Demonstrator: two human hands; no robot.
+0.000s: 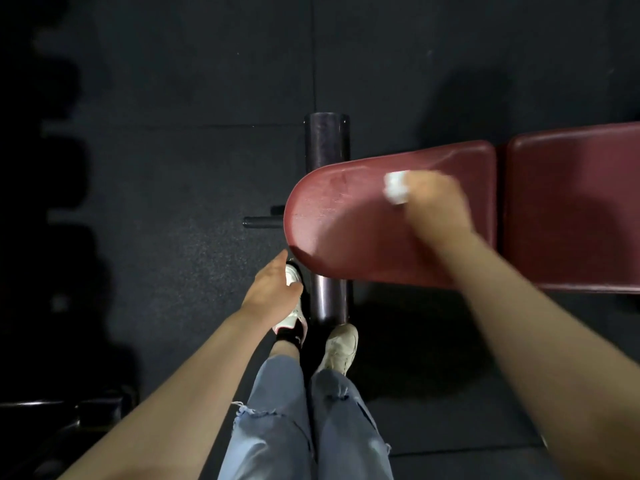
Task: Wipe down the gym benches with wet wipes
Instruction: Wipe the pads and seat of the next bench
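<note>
The right hand [437, 206] reaches out over the dark red padded vinyl bench [346, 223], its grip curled round a crumpled white wet wipe [396, 187]. The wipe sticks out of the far, fingertip end of that grip, on the side toward the bench's rounded end, and sits down on the seat pad near the pad's far edge. Hand and wipe are both blurred, so how the single fingers lie cannot be made out.

The seat pad has a rounded end pointing left in the view. A second dark red pad [581, 202] lies just beside it on the right, with a narrow gap between them. Faint pale streaks show on the seat pad's surface near the wipe.

The left hand [273, 289] hangs off the bench, just beside the pad's rounded near corner and apart from it, with the fingers straight and relaxed and holding nothing.

A dark cylindrical foam roller [327, 140] crosses under the seat pad's rounded end and shows on both sides of it. Below it stand the person's two pale sneakers [341, 348] and light blue frayed jeans [277, 420] on the black rubber floor [173, 98].
</note>
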